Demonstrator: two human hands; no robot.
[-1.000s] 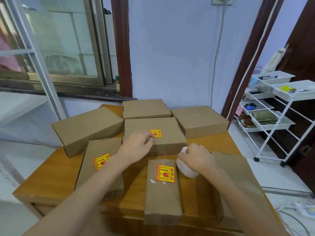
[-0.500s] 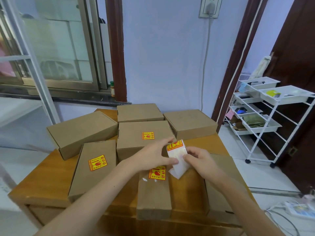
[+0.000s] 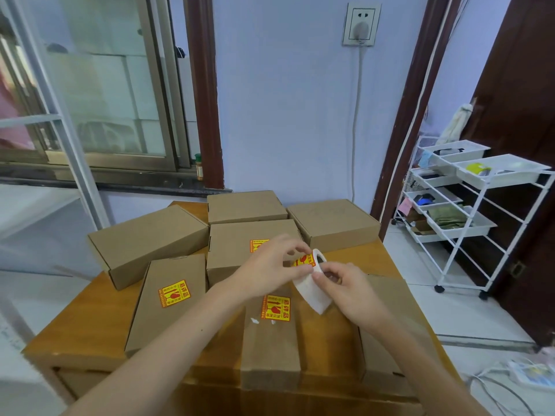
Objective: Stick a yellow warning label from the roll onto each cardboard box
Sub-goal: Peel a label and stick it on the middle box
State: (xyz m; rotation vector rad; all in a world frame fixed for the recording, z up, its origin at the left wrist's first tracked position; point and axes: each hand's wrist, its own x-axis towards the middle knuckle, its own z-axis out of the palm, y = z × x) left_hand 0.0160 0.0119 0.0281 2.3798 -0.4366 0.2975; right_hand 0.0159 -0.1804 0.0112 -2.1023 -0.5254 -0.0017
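1. Nearest us, below our fingers: narrow labelled box [image 3: 270, 346] on the tabletop [image 3: 81, 322], sticker face up, done.
2. Our right hand [image 3: 345, 285] grips the label roll [image 3: 313, 291] steady; our left hand [image 3: 270, 265] pinches a yellow label [image 3: 303, 261] at its edge, we judge to peel it.
3. Left of the fingers: second labelled box [image 3: 168, 298].
4. Just beyond: third labelled box [image 3: 240, 244].
5. Farthest: three bare boxes [image 3: 330, 220], awaiting labels.

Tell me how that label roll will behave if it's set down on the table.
The label roll is round with an open core, so on its edge it would likely roll. Its loose backing strip curls limply, probably floppy and light. Laid on its flat side it should stay put.
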